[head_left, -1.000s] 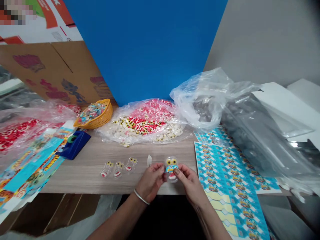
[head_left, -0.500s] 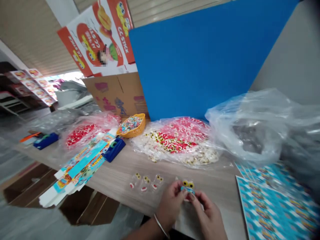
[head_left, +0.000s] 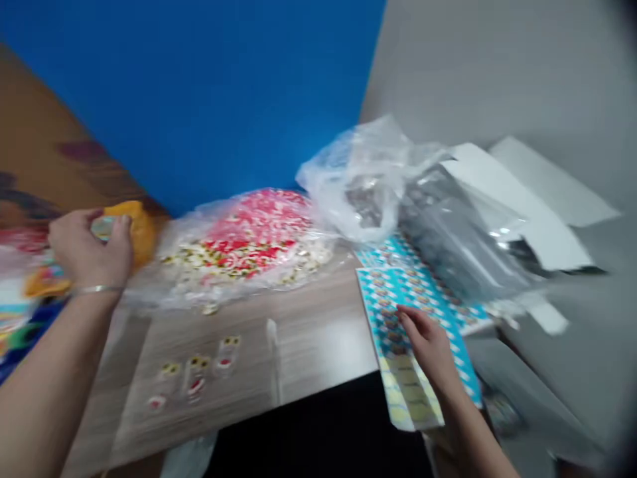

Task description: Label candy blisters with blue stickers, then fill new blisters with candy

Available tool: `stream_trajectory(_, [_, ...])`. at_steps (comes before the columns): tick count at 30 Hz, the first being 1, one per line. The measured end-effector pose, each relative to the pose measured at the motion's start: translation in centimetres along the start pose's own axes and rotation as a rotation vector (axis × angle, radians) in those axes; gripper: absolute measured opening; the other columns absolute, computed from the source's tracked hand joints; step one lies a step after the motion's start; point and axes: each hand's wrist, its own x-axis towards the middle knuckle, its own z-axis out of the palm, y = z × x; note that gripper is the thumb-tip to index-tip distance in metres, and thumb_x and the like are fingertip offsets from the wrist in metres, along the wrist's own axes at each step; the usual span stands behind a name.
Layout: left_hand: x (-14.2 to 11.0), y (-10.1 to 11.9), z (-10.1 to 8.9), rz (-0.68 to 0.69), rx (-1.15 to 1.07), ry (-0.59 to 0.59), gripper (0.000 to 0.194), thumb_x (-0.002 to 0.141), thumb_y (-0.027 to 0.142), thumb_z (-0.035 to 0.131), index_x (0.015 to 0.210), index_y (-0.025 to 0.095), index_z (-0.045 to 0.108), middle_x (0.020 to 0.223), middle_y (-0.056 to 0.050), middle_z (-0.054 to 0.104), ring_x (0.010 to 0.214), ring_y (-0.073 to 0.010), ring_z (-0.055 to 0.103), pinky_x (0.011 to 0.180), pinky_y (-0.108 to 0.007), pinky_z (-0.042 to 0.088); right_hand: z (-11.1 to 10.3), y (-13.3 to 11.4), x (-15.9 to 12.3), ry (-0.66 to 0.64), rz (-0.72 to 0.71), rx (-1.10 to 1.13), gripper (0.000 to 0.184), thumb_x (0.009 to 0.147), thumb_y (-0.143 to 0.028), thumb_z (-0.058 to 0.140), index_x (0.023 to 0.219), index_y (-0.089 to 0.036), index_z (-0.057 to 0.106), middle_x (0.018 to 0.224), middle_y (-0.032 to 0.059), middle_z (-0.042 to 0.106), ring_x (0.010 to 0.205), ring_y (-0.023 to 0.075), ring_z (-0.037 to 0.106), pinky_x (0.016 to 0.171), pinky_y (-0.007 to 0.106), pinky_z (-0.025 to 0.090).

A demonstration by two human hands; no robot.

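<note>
My left hand point(head_left: 92, 245) reaches to the yellow basket point(head_left: 142, 232) at the left, thumb and fingers apart over its rim. Bits of the basket's small blue-and-white contents show between them, blurred. On the right, my right hand point(head_left: 430, 345) has its thumb and forefinger pinched at the face of a blue patterned sticker sheet point(head_left: 371, 299), whose lower part is pale yellow. Whatever is in that pinch is too small to make out. Three small clear packets point(head_left: 196, 378), with yellow eye-like pieces and red-and-white pieces, lie in a row on the table.
A clear bag of red, white and yellow pieces point(head_left: 259, 245) sits mid-table against a blue panel point(head_left: 199, 86). Behind the sheets are a white plastic bag point(head_left: 328, 172) and grey plastic wrapping point(head_left: 458, 232). A blue tape dispenser point(head_left: 34, 332) is at the left edge.
My hands were together around an eyed packet with a blue label. They have parted, the left to the basket, the right to the sheets. The view has turned right.
</note>
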Motion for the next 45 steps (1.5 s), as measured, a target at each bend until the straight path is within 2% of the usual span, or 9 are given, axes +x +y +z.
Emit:
stream_trajectory(1, [-3.0,1.1,2.1,0.003,-0.172,-0.105,0.045,0.088,0.041,0.042,0.121,0.013,0.055,0.113,0.003,0.066,0.124,-0.0328,0.048,0.101,-0.053,0.033,-0.9,1.2,0.2,0.055,0.018,-0.019,0.042,0.076,-0.054,0.065,0.099,-0.019,0.073,0.102,0.0114,0.074,0.096,0.0302,0.067,0.090,0.047,0.050])
stream_trajectory(5, [-20.9,8.1,8.6,-0.353,-0.796,-1.006,0.033,0.070,0.027,0.074,0.102,0.021,0.069,0.113,-0.007,0.071,0.110,-0.0290,0.063,0.100,-0.044,0.045,-1.8,4.9,-0.5,0.148,0.054,0.031,0.044,0.081,-0.050,0.061,0.108,-0.016,0.069,0.111,0.0137,0.071,0.102,0.0281,0.065,0.095,0.047,0.047])
stream_trajectory(7, [-28.7,11.7,10.8,-0.645,-0.965,-1.162,0.036,0.063,0.017,0.079,0.098,0.018,0.069,0.117,-0.014,0.069,0.104,-0.0280,0.066,0.093,-0.041,0.049,-1.1,5.5,-1.2,0.158,0.050,0.056,0.044,0.084,-0.047,0.059,0.113,-0.015,0.066,0.112,0.0141,0.070,0.101,0.0264,0.064,0.094,0.045,0.047])
stream_trajectory(10, [-34.8,14.8,12.7,-0.741,-1.084,-1.252,0.041,0.060,0.010,0.077,0.100,0.017,0.068,0.108,-0.013,0.072,0.089,-0.0227,0.068,0.081,-0.034,0.052,0.6,5.2,-2.0,0.203,0.013,0.058,0.040,0.087,-0.042,0.054,0.115,-0.015,0.062,0.112,0.0137,0.067,0.101,0.0243,0.062,0.095,0.044,0.046])
stream_trajectory(18, [-34.6,13.0,12.5,-0.772,-1.031,-1.141,0.033,0.061,0.023,0.079,0.088,0.017,0.061,0.079,-0.005,0.074,0.065,-0.0207,0.068,0.064,-0.031,0.052,4.4,2.1,-1.3,0.238,0.074,0.261,0.038,0.089,-0.035,0.049,0.121,-0.014,0.053,0.121,0.0140,0.060,0.112,0.0226,0.057,0.098,0.041,0.043])
stream_trajectory(24, [-33.7,11.6,11.9,-0.691,-1.054,-1.112,0.033,0.065,0.031,0.075,0.092,0.019,0.060,0.064,0.002,0.068,0.053,-0.0162,0.061,0.056,-0.026,0.045,3.7,0.5,-2.5,-0.152,-0.416,0.058,0.015,0.089,-0.021,0.052,0.100,-0.022,0.063,0.108,0.0083,0.065,0.109,0.0219,0.056,0.099,0.040,0.042])
stream_trajectory(32, [-32.4,10.6,12.0,-0.330,-0.899,-1.161,0.021,0.075,0.035,0.065,0.080,0.015,0.070,0.075,-0.004,0.070,0.071,-0.0179,0.061,0.063,-0.026,0.046,3.4,1.3,-2.2,-0.294,-0.550,-0.078,0.015,0.091,-0.022,0.056,0.103,-0.023,0.065,0.100,0.0075,0.068,0.097,0.0235,0.060,0.087,0.040,0.047])
stream_trajectory(42, [-33.0,11.2,12.0,-0.505,-1.042,-1.224,0.024,0.073,0.029,0.064,0.092,0.015,0.064,0.079,-0.004,0.068,0.065,-0.0147,0.061,0.063,-0.026,0.046,3.9,0.5,-2.4,-0.188,-0.047,0.379,0.017,0.088,-0.037,0.059,0.080,-0.021,0.062,0.076,0.0005,0.061,0.073,0.0172,0.056,0.069,0.030,0.046])
stream_trajectory(45, [-32.6,10.7,11.7,-0.417,-0.883,-1.140,0.023,0.070,0.025,0.064,0.091,0.017,0.063,0.071,0.000,0.064,0.060,-0.0134,0.059,0.059,-0.025,0.044,3.8,1.7,-1.7,-0.151,0.102,0.558,0.021,0.087,-0.040,0.061,0.079,-0.021,0.060,0.073,-0.0005,0.062,0.069,0.0156,0.056,0.069,0.029,0.046])
